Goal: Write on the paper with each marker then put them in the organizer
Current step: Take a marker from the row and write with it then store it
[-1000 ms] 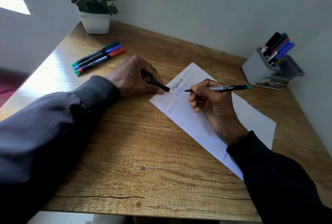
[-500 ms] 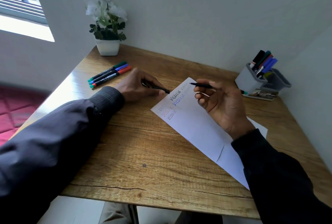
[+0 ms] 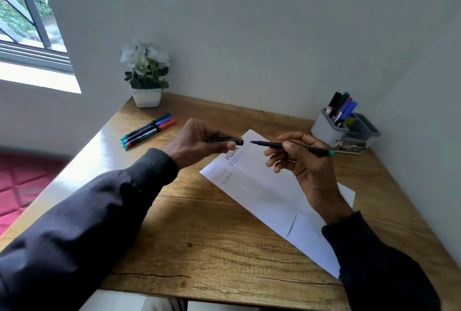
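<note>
Head view: marker (image 3: 270, 145) and cap (image 3: 232, 140) now above paper (image 3: 269, 193)

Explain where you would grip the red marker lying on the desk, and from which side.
Pinch the red marker at mid-barrel, from above and its near side: it lies flat, the blue marker crowds its far side, the near side is free.

Left grip (image 3: 199, 143) pinching cap (image 3: 230, 140), right grip (image 3: 301, 163) pinching marker (image 3: 274, 145), both raised
</note>
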The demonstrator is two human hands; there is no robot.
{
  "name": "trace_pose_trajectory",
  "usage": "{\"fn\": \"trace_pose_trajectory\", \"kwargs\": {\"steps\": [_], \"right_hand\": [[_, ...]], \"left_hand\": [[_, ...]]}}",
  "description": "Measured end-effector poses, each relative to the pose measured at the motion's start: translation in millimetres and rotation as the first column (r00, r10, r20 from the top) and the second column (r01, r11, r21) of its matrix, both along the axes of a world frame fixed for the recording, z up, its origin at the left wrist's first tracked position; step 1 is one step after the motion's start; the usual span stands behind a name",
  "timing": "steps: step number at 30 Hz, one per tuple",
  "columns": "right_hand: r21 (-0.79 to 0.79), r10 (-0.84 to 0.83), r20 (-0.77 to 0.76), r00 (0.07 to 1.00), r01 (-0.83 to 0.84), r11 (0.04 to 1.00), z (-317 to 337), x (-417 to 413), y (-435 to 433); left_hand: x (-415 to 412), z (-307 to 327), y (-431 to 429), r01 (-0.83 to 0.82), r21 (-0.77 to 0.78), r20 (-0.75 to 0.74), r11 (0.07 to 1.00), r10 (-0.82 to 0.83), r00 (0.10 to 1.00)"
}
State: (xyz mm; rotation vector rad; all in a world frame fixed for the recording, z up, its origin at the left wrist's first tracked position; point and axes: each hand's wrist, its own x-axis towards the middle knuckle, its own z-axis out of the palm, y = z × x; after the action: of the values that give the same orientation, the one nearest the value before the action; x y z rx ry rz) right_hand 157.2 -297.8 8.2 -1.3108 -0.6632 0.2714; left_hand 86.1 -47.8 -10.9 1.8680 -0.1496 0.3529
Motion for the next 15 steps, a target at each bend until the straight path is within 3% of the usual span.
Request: {"fn": "trace_pose_trajectory", "kwargs": {"steps": [15], "right_hand": [[-0.052,-0.085,0.194,0.977,0.097,0.994,2.4,-11.0,-13.2]], "left_hand": [[-6.2,17.4,-32.1,0.004,0.031,-0.01,1.0,-0.003,1.0]]}}
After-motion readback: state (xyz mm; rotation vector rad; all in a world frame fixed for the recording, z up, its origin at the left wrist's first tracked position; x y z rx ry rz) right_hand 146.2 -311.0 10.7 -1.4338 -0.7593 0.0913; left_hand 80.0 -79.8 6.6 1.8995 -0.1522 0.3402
